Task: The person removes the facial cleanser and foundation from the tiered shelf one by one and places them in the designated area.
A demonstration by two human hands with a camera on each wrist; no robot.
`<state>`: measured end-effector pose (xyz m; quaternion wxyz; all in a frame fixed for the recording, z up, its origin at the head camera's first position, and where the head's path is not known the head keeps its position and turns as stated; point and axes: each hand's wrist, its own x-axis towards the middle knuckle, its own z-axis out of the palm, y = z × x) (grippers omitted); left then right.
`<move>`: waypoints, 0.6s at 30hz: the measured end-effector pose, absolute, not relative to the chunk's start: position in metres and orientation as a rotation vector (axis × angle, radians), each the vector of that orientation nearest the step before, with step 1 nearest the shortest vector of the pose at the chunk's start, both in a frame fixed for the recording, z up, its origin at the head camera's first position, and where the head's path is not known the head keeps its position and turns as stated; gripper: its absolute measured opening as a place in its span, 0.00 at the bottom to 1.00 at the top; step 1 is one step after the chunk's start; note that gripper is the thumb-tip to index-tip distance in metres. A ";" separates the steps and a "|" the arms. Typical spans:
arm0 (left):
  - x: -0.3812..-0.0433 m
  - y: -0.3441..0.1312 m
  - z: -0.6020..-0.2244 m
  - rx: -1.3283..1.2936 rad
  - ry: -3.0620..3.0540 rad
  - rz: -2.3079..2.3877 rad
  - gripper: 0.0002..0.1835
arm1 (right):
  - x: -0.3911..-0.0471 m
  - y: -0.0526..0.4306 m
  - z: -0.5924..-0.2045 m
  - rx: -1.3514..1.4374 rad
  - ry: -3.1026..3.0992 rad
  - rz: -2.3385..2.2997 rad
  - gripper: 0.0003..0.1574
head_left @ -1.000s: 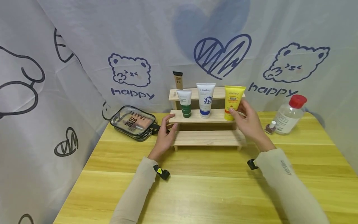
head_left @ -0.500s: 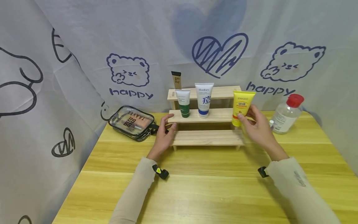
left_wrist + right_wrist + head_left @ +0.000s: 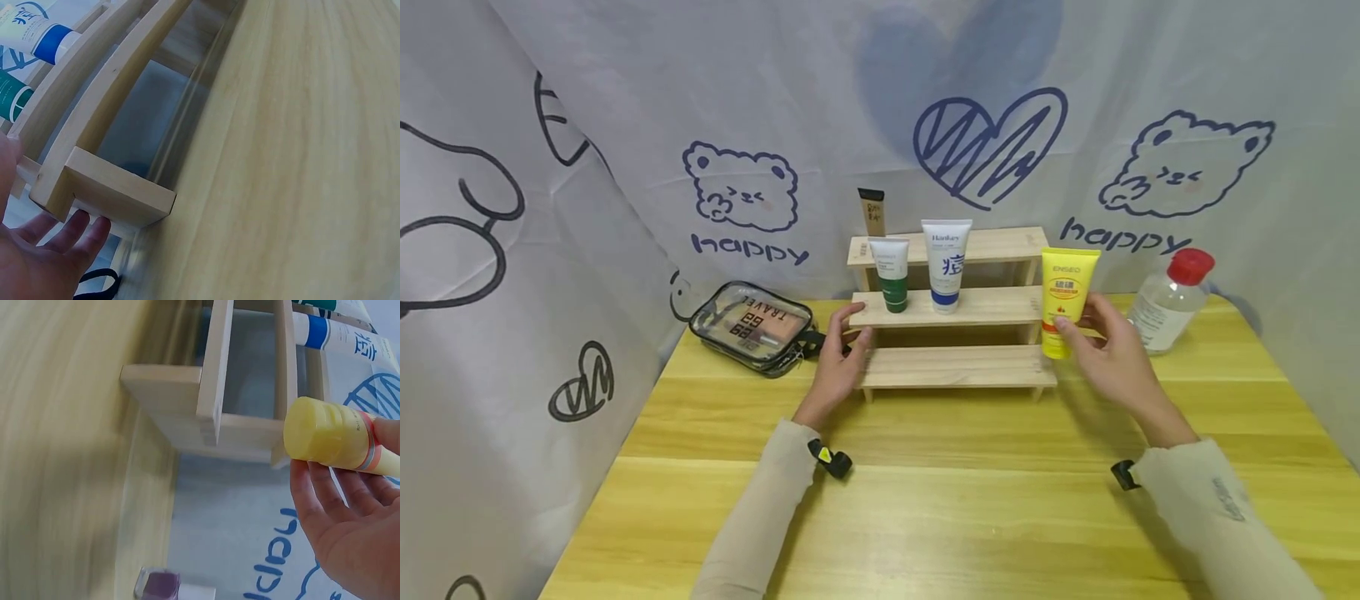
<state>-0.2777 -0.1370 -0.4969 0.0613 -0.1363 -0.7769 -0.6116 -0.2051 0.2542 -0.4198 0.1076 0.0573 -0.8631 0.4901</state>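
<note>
My right hand [image 3: 1120, 362] grips a yellow squeeze tube [image 3: 1072, 283] upright, cap down, thumb across its front. It is just off the right end of a three-tier wooden rack [image 3: 951, 367]; in the right wrist view its yellow cap [image 3: 306, 430] overlaps the end of a tier. My left hand [image 3: 837, 367] holds the rack's left end, its fingertips [image 3: 97, 231] against the lower side piece. On the middle tier stand a white-and-green tube [image 3: 892, 275] and a white-and-blue tube [image 3: 946, 262]. A beige tube [image 3: 872, 212] with a black end stands on the top tier.
A clear travel pouch [image 3: 752, 327] lies left of the rack. On the right stands a clear bottle [image 3: 1165, 312] with a red cap. A small purple nail polish bottle [image 3: 161, 585] shows in the right wrist view. A printed curtain [image 3: 820, 108] hangs behind the table [image 3: 925, 508].
My right hand has lifted the yellow tube off the middle tier's right end and brought it right and toward me. My left hand has stayed at the rack's left end.
</note>
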 end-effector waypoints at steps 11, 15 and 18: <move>-0.278 -0.137 -0.497 -0.434 -2.351 -1.830 0.26 | -0.191 0.272 -0.433 0.102 -2.583 1.374 0.31; -0.278 -0.138 -0.497 -0.434 -2.353 -1.822 0.25 | -0.187 0.278 -0.439 0.097 -2.609 1.356 0.31; -0.278 -0.137 -0.497 -0.435 -2.356 -1.818 0.25 | -0.184 0.280 -0.441 0.071 -2.654 1.365 0.35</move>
